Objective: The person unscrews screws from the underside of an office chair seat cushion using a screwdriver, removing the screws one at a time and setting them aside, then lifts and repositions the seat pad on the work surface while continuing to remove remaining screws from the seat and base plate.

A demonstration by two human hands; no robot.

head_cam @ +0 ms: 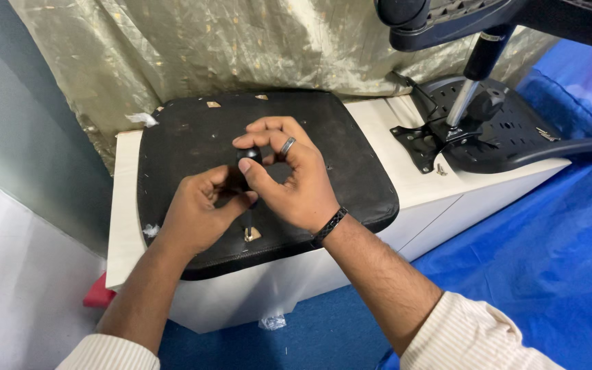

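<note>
A black chair seat pad (193, 137) lies upside down on a white cabinet top (123, 205). A screwdriver (249, 159) with a round black handle stands upright, its thin shaft reaching down to a small hole near the pad's front edge. My right hand (294, 177) wraps its fingers and thumb around the top of the handle. My left hand (200, 209) grips the same tool lower down, thumb and fingers pinched around the shaft just below the handle. The tip is partly hidden by my left hand.
A black office chair base mechanism (477, 127) with a metal gas cylinder rests at the right of the cabinet top, loose screws beside it. A golden curtain (207, 48) hangs behind. Blue sheeting (549, 260) covers the floor at right; a red object (97, 294) sits lower left.
</note>
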